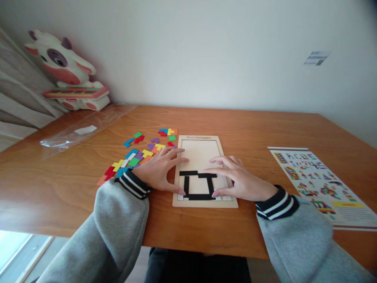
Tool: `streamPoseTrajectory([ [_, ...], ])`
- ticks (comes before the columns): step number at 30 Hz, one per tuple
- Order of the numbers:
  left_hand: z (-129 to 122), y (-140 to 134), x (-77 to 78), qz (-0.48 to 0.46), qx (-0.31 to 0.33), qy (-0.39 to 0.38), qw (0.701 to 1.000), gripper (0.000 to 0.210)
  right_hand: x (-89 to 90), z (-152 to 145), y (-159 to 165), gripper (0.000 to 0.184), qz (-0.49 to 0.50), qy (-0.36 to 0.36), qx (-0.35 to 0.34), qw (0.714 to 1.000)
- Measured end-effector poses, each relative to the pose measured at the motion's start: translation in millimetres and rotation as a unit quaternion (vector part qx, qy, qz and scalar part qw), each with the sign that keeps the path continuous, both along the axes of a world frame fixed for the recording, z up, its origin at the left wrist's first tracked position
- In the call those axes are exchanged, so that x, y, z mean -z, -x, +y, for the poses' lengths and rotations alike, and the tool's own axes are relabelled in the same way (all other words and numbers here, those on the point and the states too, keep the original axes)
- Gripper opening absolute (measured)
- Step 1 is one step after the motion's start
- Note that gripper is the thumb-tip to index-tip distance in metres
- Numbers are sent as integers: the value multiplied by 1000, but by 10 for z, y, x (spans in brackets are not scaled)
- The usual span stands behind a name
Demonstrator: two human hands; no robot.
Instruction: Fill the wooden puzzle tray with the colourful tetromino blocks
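Observation:
A wooden puzzle board (202, 204) with a raised frame lies on the table in front of me. In its lower half, several black puzzle pieces (201, 197) form a rough box outline, and white bits show by the bottom corners. My left hand (163, 169) rests over the board's left edge, fingers spread, its thumb at the outline's lower left corner. From the right side, my right hand (237, 180) reaches in with thumb and fingers apart. Its thumb is by the lower right corner and a finger lies near the upper black piece. Neither hand grips anything.
Left of the board lie many coloured puzzle pieces (133, 162), partly behind my left hand. A clear plastic bag (85, 129) and a cow-shaped toy with a keyboard (73, 74) are at the back left. A printed pattern sheet (321, 184) lies on the right.

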State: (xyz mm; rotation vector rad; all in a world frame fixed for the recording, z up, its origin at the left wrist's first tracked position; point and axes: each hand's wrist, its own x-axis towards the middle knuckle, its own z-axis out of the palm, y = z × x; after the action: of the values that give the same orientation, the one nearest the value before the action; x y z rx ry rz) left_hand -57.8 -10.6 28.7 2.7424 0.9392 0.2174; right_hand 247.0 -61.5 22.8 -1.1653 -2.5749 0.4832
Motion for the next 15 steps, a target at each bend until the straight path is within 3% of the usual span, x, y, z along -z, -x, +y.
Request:
streamPoseTrajectory([
  [3,-3,-3,0,0,1,-2,1000,95,-2,-58,143,50,34,-33,-39,998],
  [7,-2,-3,3,2,1,-5,1000,94,35,-173,392,56,9,-73,-84,994],
  [15,7,10,12,6,1,-7,1000,93,42,-232,458,54,-18,-62,-91,994],
])
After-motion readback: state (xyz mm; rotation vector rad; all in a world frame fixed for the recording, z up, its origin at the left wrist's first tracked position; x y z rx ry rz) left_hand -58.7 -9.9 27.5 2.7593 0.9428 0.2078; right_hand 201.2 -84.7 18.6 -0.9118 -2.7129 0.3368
